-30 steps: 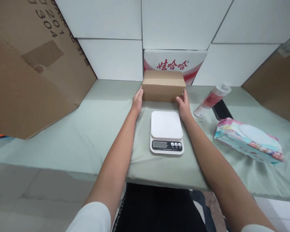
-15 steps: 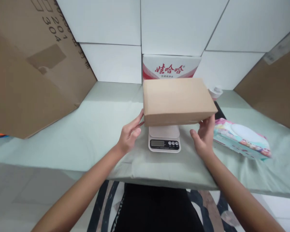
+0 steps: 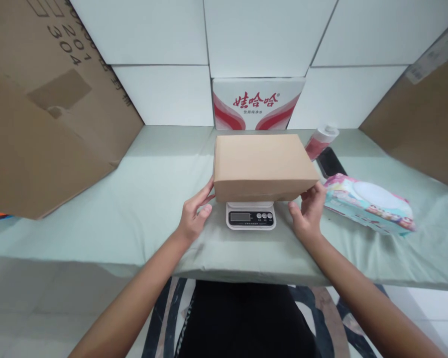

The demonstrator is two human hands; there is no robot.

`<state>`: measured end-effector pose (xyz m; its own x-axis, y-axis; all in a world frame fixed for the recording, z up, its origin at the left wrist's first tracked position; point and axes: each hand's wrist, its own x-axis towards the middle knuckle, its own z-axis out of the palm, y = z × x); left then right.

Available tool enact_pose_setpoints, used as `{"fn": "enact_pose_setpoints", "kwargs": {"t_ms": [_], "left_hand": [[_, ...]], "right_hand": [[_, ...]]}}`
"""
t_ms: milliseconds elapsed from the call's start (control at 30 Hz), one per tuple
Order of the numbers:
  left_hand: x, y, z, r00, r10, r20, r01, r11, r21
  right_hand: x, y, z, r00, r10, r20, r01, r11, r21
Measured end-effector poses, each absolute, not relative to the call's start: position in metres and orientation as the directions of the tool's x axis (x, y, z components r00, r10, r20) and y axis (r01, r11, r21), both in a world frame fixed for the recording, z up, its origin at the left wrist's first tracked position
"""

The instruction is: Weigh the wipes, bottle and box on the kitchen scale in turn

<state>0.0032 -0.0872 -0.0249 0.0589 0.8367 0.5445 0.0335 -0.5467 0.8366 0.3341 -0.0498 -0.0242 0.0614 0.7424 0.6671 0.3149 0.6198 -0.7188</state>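
Two hands at box (image 3: 263,164) ends, box sits on scale (image 3: 250,216) mid surface (image 3: 134,209), left hand (image 3: 192,217) fingertips touching, grip loose/open, right hand (image 3: 308,213) same, wipes (image 3: 369,203) to right.

Plain brown cardboard box (image 3: 263,166), closed, lying flat & level on white digital scale (image 3: 250,215), overhanging it both sides; scale sits near table's front edge, centre.
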Motion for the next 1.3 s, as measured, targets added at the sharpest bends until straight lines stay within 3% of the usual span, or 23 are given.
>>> {"fn": "enact_pose_setpoints", "kwargs": {"t_ms": [500,800,1300], "left_hand": [[0.0,-0.086,-0.03,0.022,0.83,0.558,0.08,-0.557,0.826],[0.001,-0.091,-0.013,-0.072,0.836,0.544,0.085,-0.539,0.838],[0.001,-0.092,-0.021,-0.011,0.867,0.498,0.068,-0.496,0.866]], "right_hand": [[0.333,-0.05,-0.024,0.065,0.755,0.653,0.317,0.604,-0.731],[0.335,-0.049,-0.006,0.263,0.687,0.678,0.317,0.602,-0.733],[0.334,-0.047,-0.012,0.11,0.769,0.63,0.248,0.592,-0.766]]}}
